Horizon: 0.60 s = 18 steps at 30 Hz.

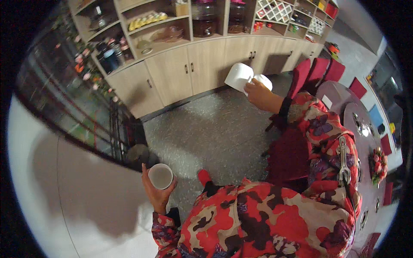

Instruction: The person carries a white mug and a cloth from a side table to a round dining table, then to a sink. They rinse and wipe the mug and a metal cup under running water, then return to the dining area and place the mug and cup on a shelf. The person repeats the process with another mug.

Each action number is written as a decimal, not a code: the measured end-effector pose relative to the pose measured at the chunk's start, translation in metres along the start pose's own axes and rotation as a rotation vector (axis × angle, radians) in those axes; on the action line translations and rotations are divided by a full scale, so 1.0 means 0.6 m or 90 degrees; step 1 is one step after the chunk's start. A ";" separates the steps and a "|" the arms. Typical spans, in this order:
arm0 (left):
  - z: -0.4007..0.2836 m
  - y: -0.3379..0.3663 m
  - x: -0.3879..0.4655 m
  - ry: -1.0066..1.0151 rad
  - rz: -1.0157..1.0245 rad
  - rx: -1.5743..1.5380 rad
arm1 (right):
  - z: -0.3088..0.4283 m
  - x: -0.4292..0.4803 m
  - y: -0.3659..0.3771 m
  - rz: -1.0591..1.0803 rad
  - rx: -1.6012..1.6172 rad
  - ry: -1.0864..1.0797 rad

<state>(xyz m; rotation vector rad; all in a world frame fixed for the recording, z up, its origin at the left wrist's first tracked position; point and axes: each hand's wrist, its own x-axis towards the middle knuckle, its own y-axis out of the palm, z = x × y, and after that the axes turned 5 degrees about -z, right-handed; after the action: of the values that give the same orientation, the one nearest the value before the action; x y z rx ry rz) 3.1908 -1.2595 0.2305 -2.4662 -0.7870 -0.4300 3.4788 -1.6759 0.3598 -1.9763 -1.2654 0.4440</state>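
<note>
My left hand (156, 195), low and left of the middle, is wrapped around a white cup (160, 176). The cup's open mouth faces up, and its inside looks pale; whether it holds anything cannot be told. Stretched out in front, my right hand (262, 96) grips a white object (240, 76) with a flat, squarish side. A second, rounded white piece (264, 82) shows just behind my fingers. Both look like containers, but blur hides their exact kind and whether they are joined.
Ahead stands a wooden cabinet (174, 75) with open shelves of jars, egg trays (146, 21) and glassware. Red chairs (300, 77) line a round table (335, 88) at right. A flower-trimmed dark panel (77, 106) and a white wall (96, 206) border the left.
</note>
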 end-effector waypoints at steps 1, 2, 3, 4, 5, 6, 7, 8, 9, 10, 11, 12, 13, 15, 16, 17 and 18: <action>0.007 0.020 0.037 0.018 0.019 0.026 | -0.020 0.009 0.006 0.069 -0.002 -0.001; 0.013 0.042 0.075 0.041 0.026 0.045 | -0.043 0.020 0.014 0.087 -0.016 -0.007; 0.017 0.069 0.114 0.069 0.023 0.063 | -0.068 0.032 0.023 0.086 -0.043 -0.009; 0.019 0.103 0.148 -0.004 0.035 -0.048 | -0.084 0.034 0.033 0.031 0.020 0.038; 0.020 0.122 0.175 0.038 0.033 -0.037 | -0.098 0.037 0.042 0.136 -0.047 0.059; 0.019 0.139 0.203 0.040 0.047 -0.019 | -0.121 0.039 0.056 0.142 -0.017 0.048; 0.021 0.155 0.232 0.047 0.059 -0.004 | -0.132 0.041 0.068 0.127 -0.003 0.064; 0.026 0.176 0.267 0.057 0.071 -0.024 | -0.153 0.051 0.086 0.172 0.031 0.076; 0.029 0.195 0.295 0.069 0.079 -0.049 | -0.173 0.060 0.104 0.229 0.062 0.086; 0.033 0.216 0.322 0.081 0.086 -0.074 | -0.190 0.065 0.122 0.215 0.047 0.084; 0.037 0.237 0.345 0.081 0.085 -0.063 | -0.207 0.069 0.141 0.178 0.026 0.077; 0.042 0.257 0.358 0.082 0.083 -0.054 | -0.219 0.076 0.161 0.211 -0.032 0.085; 0.044 0.279 0.373 0.078 0.083 -0.043 | -0.241 0.082 0.182 0.193 -0.022 0.080; 0.052 0.322 0.399 0.062 0.074 -0.008 | -0.288 0.088 0.222 0.222 0.013 0.071; 0.055 0.342 0.412 0.060 0.071 -0.009 | -0.312 0.090 0.242 0.203 -0.011 0.052; 0.057 0.360 0.424 0.065 0.064 -0.008 | -0.335 0.093 0.262 0.173 -0.008 0.053; 0.057 0.378 0.437 0.057 0.068 0.009 | -0.360 0.097 0.280 0.137 -0.009 0.054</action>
<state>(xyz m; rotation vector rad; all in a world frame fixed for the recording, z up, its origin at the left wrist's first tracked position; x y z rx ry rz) 3.5384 -1.2824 0.2325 -2.4436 -0.6168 -0.4898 3.7474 -1.7508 0.3863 -2.1294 -1.0110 0.4513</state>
